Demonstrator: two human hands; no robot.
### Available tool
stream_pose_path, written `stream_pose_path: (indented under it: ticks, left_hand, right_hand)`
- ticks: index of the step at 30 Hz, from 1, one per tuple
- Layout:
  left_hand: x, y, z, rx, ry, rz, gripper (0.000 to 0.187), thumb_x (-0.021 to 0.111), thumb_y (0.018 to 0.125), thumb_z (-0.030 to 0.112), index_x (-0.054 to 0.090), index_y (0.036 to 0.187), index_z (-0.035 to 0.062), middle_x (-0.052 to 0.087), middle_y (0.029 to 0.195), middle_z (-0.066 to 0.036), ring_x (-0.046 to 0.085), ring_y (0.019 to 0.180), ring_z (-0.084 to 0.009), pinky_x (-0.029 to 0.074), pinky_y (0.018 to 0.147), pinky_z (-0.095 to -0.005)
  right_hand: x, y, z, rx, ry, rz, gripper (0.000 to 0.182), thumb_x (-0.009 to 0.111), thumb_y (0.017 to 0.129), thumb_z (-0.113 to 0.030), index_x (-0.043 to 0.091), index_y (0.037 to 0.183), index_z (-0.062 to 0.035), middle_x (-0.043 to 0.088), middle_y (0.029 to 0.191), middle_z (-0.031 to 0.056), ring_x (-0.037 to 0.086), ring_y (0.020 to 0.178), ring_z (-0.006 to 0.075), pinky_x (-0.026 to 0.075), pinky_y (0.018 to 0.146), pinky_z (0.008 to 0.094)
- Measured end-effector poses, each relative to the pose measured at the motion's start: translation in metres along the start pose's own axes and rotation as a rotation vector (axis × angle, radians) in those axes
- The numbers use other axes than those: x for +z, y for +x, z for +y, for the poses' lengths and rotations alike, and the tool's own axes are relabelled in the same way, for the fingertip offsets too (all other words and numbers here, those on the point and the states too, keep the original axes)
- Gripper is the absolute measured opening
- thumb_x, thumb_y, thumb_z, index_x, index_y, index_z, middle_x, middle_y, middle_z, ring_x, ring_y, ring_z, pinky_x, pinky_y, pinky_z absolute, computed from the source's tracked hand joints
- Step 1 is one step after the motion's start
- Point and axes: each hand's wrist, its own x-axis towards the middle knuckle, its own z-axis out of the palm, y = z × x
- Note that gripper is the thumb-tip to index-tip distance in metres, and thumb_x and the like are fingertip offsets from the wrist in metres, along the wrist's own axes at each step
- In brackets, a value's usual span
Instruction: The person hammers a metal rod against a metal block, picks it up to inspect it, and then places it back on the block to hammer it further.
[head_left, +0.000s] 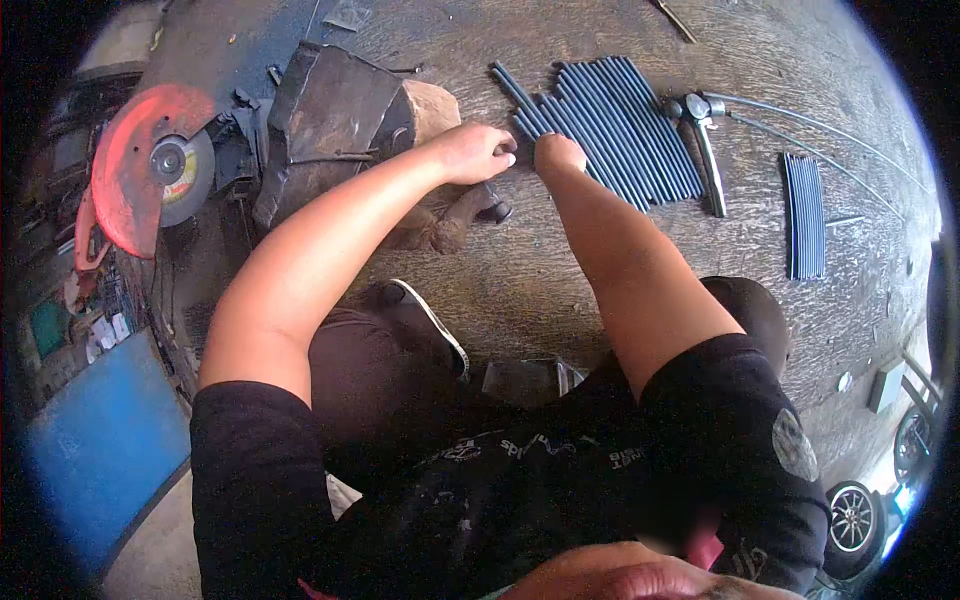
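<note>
My left hand (474, 153) hovers beside a heavy dark metal block (335, 105), its fingers loosely curled with a gap between thumb and forefinger; nothing shows in it. Closed over the left edge of a row of dark blue-grey metal rods (625, 125) is my right hand (561, 156). One rod end runs into that hand, though its fingertips are hidden. A slim bar (332, 157) lies across the block under my left forearm. Just below my left hand, a dark round-headed metal piece (496, 212) sticks out. To the right of the rods rests a hammer (711, 170).
A red cut-off saw (125, 170) stands at the left, above a blue panel (110, 420). A piece of wood (432, 105) adjoins the block. Further right lie a smaller rod bundle (805, 215) and long thin rods (815, 122). A car wheel (853, 517) is at lower right.
</note>
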Motion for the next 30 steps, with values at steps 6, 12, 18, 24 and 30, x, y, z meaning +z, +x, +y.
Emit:
stream_pose_path:
  ticks: [6, 12, 18, 24, 30]
  left_hand:
    - [-0.006, -0.014, -0.012, -0.063, 0.015, -0.033, 0.037, 0.058, 0.089, 0.028, 0.061, 0.115, 0.0033, 0.068, 0.103, -0.019, 0.066, 0.096, -0.033, 0.051, 0.086, -0.0403]
    - [-0.009, -0.018, -0.012, -0.075, 0.063, -0.024, 0.04, 0.058, 0.088, 0.032, 0.06, 0.117, 0.0037, 0.068, 0.104, -0.019, 0.065, 0.099, -0.0324, 0.05, 0.087, -0.0402]
    - [-0.018, -0.027, -0.02, -0.19, 0.01, 0.095, 0.045, 0.057, 0.091, 0.032, 0.056, 0.119, -0.0029, 0.067, 0.108, -0.02, 0.066, 0.099, -0.0279, 0.051, 0.087, -0.0366]
    - [-0.048, -0.036, -0.018, -0.136, -0.672, 0.409, 0.032, 0.054, 0.097, 0.029, 0.058, 0.112, 0.0005, 0.065, 0.091, -0.007, 0.061, 0.079, -0.0137, 0.051, 0.068, -0.0299]
    - [-0.122, -0.125, 0.048, 0.074, -0.753, 0.823, 0.027, 0.055, 0.098, 0.028, 0.064, 0.097, 0.0027, 0.066, 0.088, -0.004, 0.063, 0.079, -0.0125, 0.052, 0.072, -0.0279]
  right_hand:
    - [0.014, -0.011, -0.009, -0.114, -0.225, 0.136, 0.024, 0.05, 0.092, -0.015, 0.068, 0.104, -0.0041, 0.069, 0.104, 0.0096, 0.069, 0.095, 0.0243, 0.056, 0.079, 0.0347]
    - [0.007, -0.013, 0.002, -0.12, -0.07, 0.095, 0.029, 0.05, 0.091, -0.016, 0.06, 0.111, 0.0021, 0.067, 0.107, 0.0186, 0.067, 0.1, 0.0322, 0.055, 0.085, 0.0398]
    - [-0.028, -0.025, -0.022, -0.335, 0.153, 0.116, 0.037, 0.053, 0.087, -0.023, 0.053, 0.113, 0.0033, 0.064, 0.106, 0.0274, 0.062, 0.101, 0.0405, 0.05, 0.087, 0.0462]
    - [-0.088, -0.072, -0.072, -0.499, 0.472, 0.334, 0.035, 0.053, 0.086, -0.023, 0.058, 0.114, -0.0033, 0.064, 0.102, 0.026, 0.061, 0.103, 0.0404, 0.048, 0.088, 0.0454]
    - [-0.15, -0.152, -0.123, -0.705, 0.628, 0.39, 0.035, 0.052, 0.088, -0.02, 0.06, 0.117, -0.0024, 0.066, 0.094, 0.0236, 0.065, 0.089, 0.0362, 0.049, 0.078, 0.0436]
